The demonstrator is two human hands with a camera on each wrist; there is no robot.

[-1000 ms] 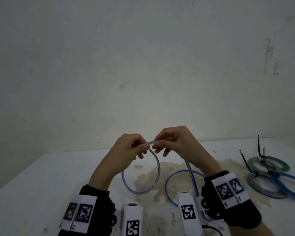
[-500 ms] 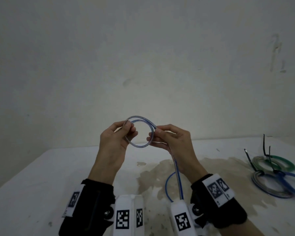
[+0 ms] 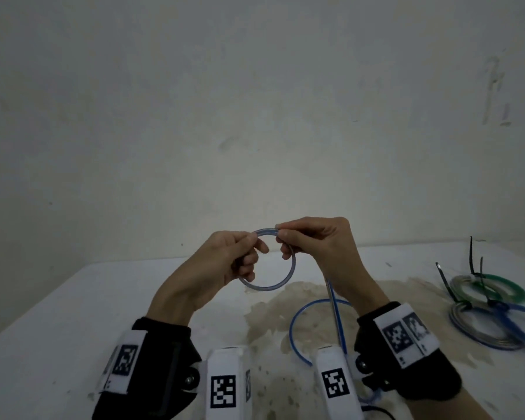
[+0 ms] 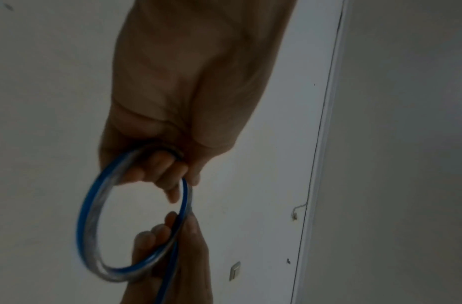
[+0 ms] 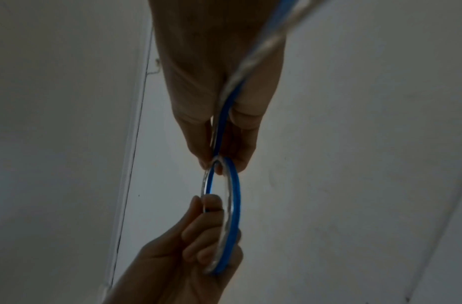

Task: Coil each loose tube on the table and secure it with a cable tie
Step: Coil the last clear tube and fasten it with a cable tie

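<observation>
Hands raised over white table [image 3: 73,313]: left hand [image 3: 222,265] and right hand [image 3: 312,241] each pinch the blue-striped tube [image 3: 285,283], looped; tail trails toward 6 o'clock. Tied coils [image 3: 485,304] at 3 o'clock, apparently three. Stained tabletop, scuffed wall [image 3: 255,101].

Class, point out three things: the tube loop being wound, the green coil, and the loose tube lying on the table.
tube loop [image 3: 281,284]: head view, bottom arc.
green coil [image 3: 511,291]: head view, right rim.
loose tube [image 3: 293,324]: head view, left bend on the table.
</observation>
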